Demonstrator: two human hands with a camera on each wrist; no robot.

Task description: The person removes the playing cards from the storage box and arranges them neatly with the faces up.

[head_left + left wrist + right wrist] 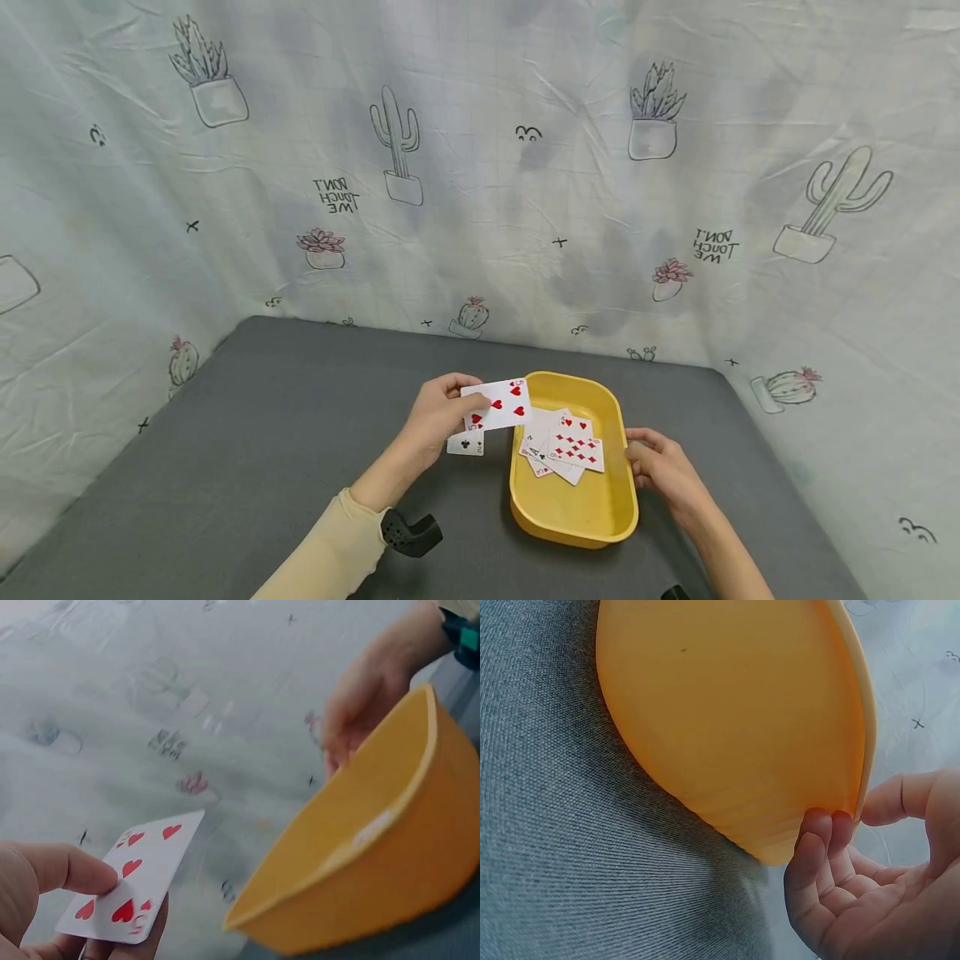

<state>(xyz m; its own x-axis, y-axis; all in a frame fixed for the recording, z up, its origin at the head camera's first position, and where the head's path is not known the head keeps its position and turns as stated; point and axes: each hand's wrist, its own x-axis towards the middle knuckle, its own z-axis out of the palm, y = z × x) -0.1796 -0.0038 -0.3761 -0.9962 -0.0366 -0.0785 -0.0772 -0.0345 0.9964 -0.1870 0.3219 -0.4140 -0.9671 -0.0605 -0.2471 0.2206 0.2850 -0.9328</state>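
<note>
A five of hearts (506, 403) is sitting in the person's left hand (442, 412), its right end meeting or overlapping the left rim of a yellow tray (573, 508) in the head view. The left fingers are closing in a pinch — the thumb is pressing on the card's face while the other fingers are supporting it from beneath. A club card (467, 443) is showing just below that hand; whether it is lying on the table or being held, I cannot tell.

Inside the tray, loose cards are overlapping face up: a diamond card (576, 451) is lying on top, with a heart card (574, 424) and an ace showing around it. The right hand (663, 467) is gripping the tray's right side, its fingers curling and their tips touching the wall by the rim.

The tray is resting on a gray table (315, 433). A black device (411, 534) is hanging at the left wrist, beside a cream sleeve (337, 537). Beyond — a pale cloth (480, 200) printed with potted cacti is hanging behind the table.
</note>
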